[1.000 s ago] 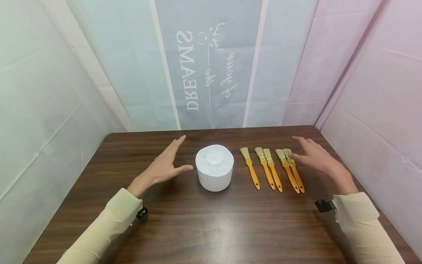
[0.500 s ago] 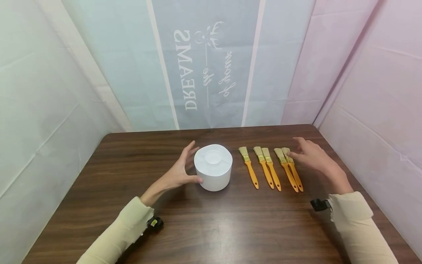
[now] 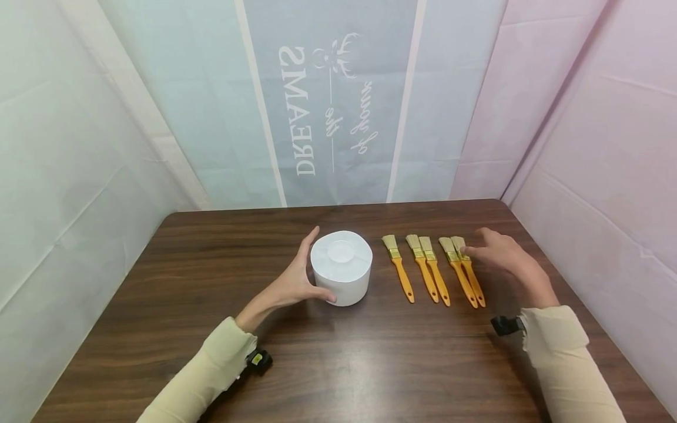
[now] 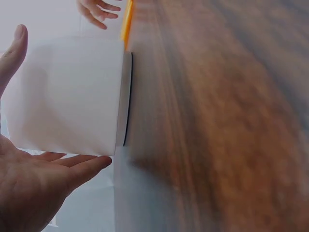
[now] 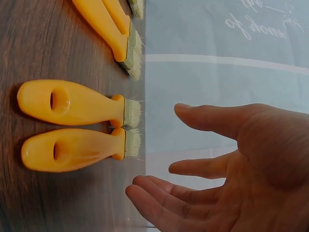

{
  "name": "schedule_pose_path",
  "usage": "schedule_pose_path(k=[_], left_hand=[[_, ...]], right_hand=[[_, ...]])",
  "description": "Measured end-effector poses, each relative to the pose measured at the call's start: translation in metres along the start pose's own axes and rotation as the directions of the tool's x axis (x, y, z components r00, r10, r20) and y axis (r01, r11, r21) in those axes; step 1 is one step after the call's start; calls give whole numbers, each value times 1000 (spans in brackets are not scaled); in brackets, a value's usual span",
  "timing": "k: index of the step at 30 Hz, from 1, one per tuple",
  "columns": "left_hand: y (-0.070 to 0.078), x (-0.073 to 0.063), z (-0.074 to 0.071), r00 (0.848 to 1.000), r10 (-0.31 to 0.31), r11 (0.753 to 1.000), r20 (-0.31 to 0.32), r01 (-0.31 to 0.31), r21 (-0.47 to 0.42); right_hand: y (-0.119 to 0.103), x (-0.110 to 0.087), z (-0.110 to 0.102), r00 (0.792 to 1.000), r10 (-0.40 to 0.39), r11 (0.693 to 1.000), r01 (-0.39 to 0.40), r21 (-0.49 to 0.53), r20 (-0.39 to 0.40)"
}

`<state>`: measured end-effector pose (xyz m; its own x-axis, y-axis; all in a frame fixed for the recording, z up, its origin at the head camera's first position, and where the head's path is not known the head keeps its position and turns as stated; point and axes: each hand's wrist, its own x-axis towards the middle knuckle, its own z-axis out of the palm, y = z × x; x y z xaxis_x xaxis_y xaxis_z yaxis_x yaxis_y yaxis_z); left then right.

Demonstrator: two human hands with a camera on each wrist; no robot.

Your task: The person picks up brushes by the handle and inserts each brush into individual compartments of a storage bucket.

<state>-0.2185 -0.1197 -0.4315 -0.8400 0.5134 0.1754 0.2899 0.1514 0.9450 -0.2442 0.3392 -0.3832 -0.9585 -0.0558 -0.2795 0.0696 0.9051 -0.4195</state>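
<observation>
Left grip (image 3: 292,284): clasped the white container (image 3: 347,275) from its left, thumb in front.
White container: stood on the worktop (image 3: 338,364), seemingly grasped, not lifted.
Five paintbrushes (image 3: 426,274): lay right of the container, none picked up yet.
Right grip (image 3: 502,252): hung farther right of the container, fingers apart, empty.
Left wrist view: showed fingers (image 4: 91,170) behind the container, mostly unseen from the head.

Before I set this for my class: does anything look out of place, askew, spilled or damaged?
The lettering on the cloth backdrop runs sideways, so DREAMS reads vertically. I see no spill or damage; the white round container stands upright and all five paintbrushes lie with bristles toward the backdrop.
</observation>
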Motion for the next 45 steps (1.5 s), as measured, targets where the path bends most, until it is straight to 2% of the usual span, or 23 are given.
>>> schedule_pose_path(k=[9,15,24,34,41,45], left_hand=[[-1,6,2,999,-9,995,-39,12,94],[1,7,3,998,-24,996,-51,28,83],[3,8,5,998,-40,996,-45,43,72],[0,7,5,998,-42,996,-51,46,78],[0,6,6,998,-41,996,-57,46,78],[0,7,6,998,-36,996,-59,40,81]], right_hand=[[-1,10,8,999,-9,994,5,105,33],[-1,14,9,998,14,993,-21,118,59],[11,22,13,998,0,985,-11,171,68],[22,28,18,998,4,959,-22,281,62],[27,30,19,998,-1,949,-17,316,57],[32,33,18,997,-6,928,-22,371,75]])
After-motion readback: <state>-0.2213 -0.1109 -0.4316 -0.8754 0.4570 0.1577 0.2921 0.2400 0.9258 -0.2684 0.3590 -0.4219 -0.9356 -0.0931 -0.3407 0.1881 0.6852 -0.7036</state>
